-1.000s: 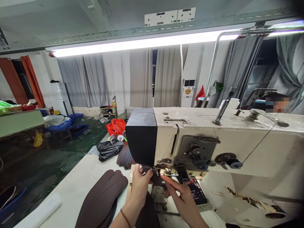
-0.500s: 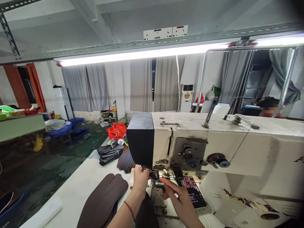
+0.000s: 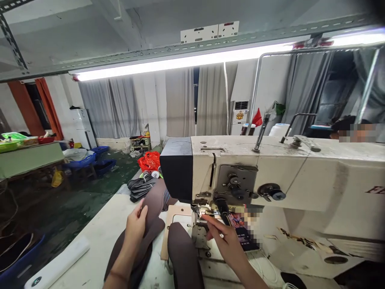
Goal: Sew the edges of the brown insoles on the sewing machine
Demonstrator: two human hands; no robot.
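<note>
My left hand (image 3: pixel 136 224) pinches the edge of a brown insole-shaped piece (image 3: pixel 155 198), which is raised and tilted over a pile of similar brown pieces (image 3: pixel 143 257) on the table. At the sewing machine (image 3: pixel 270 168), my right hand (image 3: pixel 225 241) is just under the head, its index finger stretched towards the metal parts (image 3: pixel 201 220) by the needle. Its fingers look apart, and I see nothing held in them. Another brown piece (image 3: pixel 183 253) lies in front of the needle area, between my hands. The needle tip is too small to make out.
Behind the left hand lie a bundle of dark strips (image 3: pixel 140 186) and a red plastic bag (image 3: pixel 149 161). A phone (image 3: pixel 240 233) leans under the machine arm. A white long object (image 3: pixel 58 263) lies at the table's left edge. Another person's head (image 3: pixel 350 127) shows beyond the machine.
My left hand has moved from the needle area left to the pile and lifted a brown piece. My right hand stays by the needle. The view has shifted slightly.
</note>
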